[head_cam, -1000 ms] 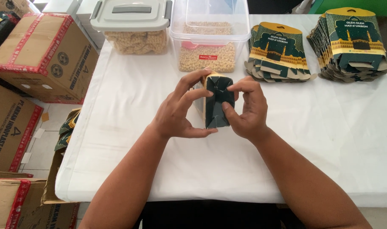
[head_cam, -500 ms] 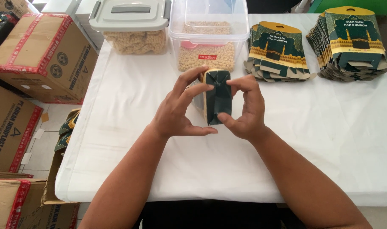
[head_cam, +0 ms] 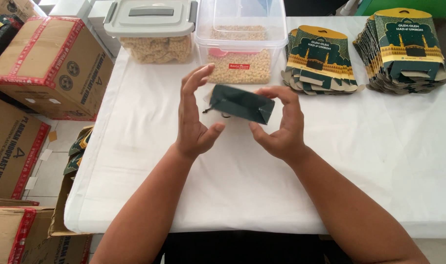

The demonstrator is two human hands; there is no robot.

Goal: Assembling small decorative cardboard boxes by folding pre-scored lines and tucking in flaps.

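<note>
Hands: right [head_cam: 281,124] pinches dark green box [head_cam: 241,103], left [head_cam: 196,115] open beside; bead tubs [head_cam: 240,51] behind.

White-clothed table [head_cam: 379,161] fills most of the view; cloth creased, evenly lit, soft shadows only; pale tiled floor [head_cam: 42,171] to the left of the table; brown cardboard cartons with red tape [head_cam: 46,58] stacked on that floor, close against the table's left edge; green surface [head_cam: 409,6] beyond the table's far right corner; walls and windows not visible.
</note>
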